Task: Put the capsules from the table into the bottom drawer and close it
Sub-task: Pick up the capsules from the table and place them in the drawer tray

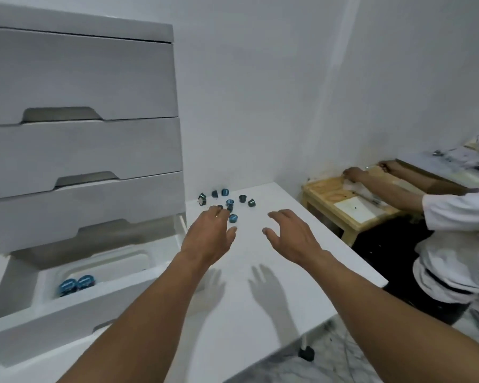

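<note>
1. About nine dark capsules (229,202) with blue lids lay scattered at the far end of the white surface (260,305), just beside the drawer unit (80,78); some stood upright, others lay tipped on their sides.
2. Another two blue-lidded capsules (76,284) already sat in the bottom drawer (17,283), which stood pulled open, its white inner tray showing.
3. The left hand (208,239) reached over the surface with its fingers extended and loosely bent, the tips at the nearest capsules (whether they touched any could not be told). It held nothing.
4. The right hand (293,236) hovered beside it, apart from the capsules, with fingers spread, thumb out and nothing in it.
5. The three upper drawers of the unit were closed.
6. To the right, beyond the surface's edge, a second person (453,217) in a white top had both arms stretched over a low wooden stand (329,200).
</note>
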